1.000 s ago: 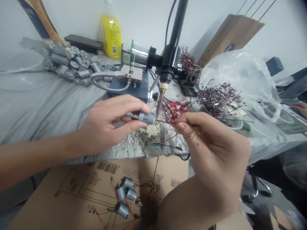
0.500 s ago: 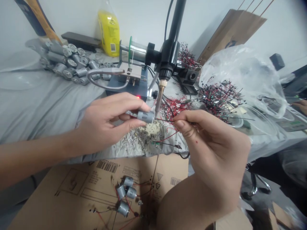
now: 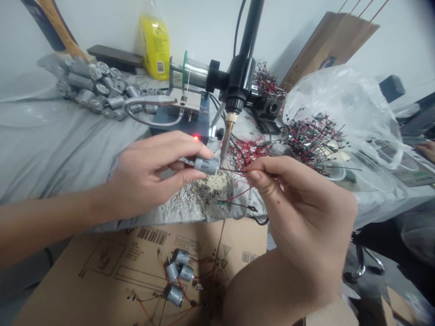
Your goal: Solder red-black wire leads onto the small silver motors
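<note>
The cardboard (image 3: 78, 285) is bearing one barcode (image 3: 152, 235) at left and another at right, with triangle signs (image 3: 226, 250) between them and outlined boxes whose print is staying too small to read. The yellow bottle (image 3: 154, 45) is showing a barcode beneath blurred lettering, while the brown paper bag (image 3: 335, 40) is carrying a partly visible blue emblem (image 3: 328, 62).

Cool, hazy light casts a soft shadow over the cardboard (image 3: 142, 262); edges look stretched.
</note>
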Motion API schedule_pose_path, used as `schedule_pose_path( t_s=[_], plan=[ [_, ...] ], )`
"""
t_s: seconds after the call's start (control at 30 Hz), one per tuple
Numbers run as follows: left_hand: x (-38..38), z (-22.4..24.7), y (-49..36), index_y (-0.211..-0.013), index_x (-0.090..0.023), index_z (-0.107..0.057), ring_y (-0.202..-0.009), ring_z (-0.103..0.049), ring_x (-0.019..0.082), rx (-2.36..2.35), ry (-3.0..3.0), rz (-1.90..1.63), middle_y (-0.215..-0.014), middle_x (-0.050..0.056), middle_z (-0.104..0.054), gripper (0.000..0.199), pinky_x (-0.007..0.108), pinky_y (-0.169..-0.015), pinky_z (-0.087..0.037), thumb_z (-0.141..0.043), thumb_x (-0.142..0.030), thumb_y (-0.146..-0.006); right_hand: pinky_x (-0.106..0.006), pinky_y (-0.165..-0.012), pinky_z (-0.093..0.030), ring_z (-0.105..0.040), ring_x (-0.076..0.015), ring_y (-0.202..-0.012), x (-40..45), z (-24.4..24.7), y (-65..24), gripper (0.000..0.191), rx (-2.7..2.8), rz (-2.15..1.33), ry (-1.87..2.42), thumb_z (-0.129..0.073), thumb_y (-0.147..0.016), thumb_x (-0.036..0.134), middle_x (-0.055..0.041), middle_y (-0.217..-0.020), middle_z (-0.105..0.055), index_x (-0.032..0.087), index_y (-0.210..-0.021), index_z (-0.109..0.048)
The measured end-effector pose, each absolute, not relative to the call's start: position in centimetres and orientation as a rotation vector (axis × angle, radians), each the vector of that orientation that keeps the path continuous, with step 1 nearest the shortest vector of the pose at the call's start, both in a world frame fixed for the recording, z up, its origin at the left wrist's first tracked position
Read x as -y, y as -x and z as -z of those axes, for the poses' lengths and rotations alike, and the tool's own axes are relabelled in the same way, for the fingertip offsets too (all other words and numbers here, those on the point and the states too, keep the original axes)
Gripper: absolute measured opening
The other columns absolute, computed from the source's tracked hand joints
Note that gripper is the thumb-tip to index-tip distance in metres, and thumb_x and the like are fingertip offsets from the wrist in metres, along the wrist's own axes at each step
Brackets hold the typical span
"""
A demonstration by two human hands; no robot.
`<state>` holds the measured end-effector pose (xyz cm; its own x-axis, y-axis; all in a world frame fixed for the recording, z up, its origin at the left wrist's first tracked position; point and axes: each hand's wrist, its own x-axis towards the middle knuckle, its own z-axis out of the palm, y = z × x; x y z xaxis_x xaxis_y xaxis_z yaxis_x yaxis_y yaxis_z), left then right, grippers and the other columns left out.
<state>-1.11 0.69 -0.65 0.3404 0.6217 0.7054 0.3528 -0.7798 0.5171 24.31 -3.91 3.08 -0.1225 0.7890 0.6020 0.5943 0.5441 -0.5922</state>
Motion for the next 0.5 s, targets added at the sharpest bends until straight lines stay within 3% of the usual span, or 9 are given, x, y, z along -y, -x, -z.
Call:
schedule_pose_path(
  t_s=[0.5],
  plan=[
    [-0.56,0.77,1.42,-0.127,-0.027,-0.079,-0.1,-0.076,0.017,-0.876,-2.372,-1.395,-0.121,0.002,-0.079,0.02,0.024,-0.079,-0.064,-0.08,-0.021,-0.107,-0.024,-0.067,-0.046,-0.057,-0.0081,-0.075,3.94,-3.23,-24.24,0.011,1.874,-0.249,1.167,-0.074,-0.11,0.023,0.0077,-0.085,-0.068,0.027,-0.099,-0.074]
  ],
)
